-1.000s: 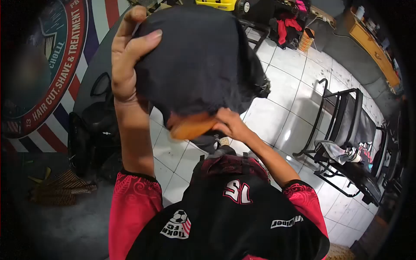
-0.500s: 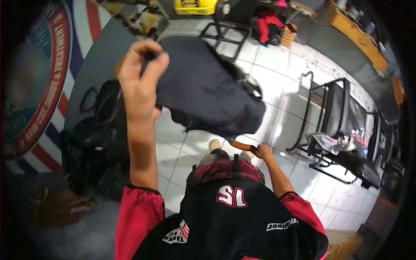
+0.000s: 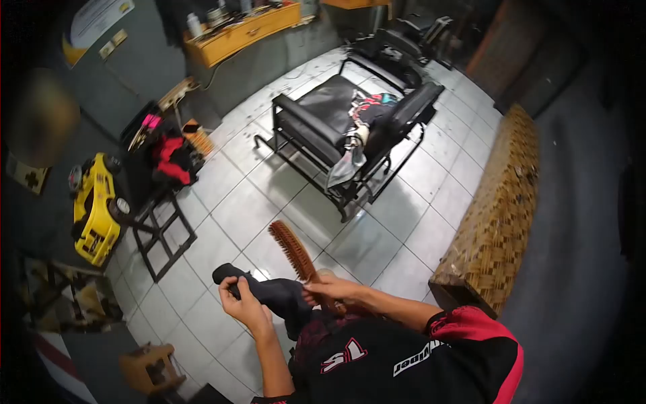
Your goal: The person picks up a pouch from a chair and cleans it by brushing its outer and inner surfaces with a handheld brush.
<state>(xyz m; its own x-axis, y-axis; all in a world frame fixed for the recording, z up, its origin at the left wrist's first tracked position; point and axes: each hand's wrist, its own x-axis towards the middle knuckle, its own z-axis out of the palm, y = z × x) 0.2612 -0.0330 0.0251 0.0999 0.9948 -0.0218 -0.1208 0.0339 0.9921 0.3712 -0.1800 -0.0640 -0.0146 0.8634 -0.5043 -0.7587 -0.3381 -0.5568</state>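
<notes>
A black cloth (image 3: 279, 296) hangs low in front of my body, bunched toward its left end. The fingers of my left hand (image 3: 245, 303) are closed on that end. My right hand (image 3: 330, 289) grips a brown brush (image 3: 293, 248), its bristled head pointing up and away from me over the tiled floor. The brush handle passes through my fist, beside the right part of the cloth.
A black-framed chair (image 3: 303, 128) with a patterned cloth (image 3: 363, 121) stands ahead. To the left are a yellow toy car (image 3: 97, 212) and a black metal frame (image 3: 161, 236). A woven bench (image 3: 494, 222) is at right, a wooden drawer shelf (image 3: 245, 34) at upper left.
The view has turned to the right, toward the chair. Both hands are lower and closer together; the cloth, earlier spread and raised, now hangs bunched. The brush has swung upright in my right hand.
</notes>
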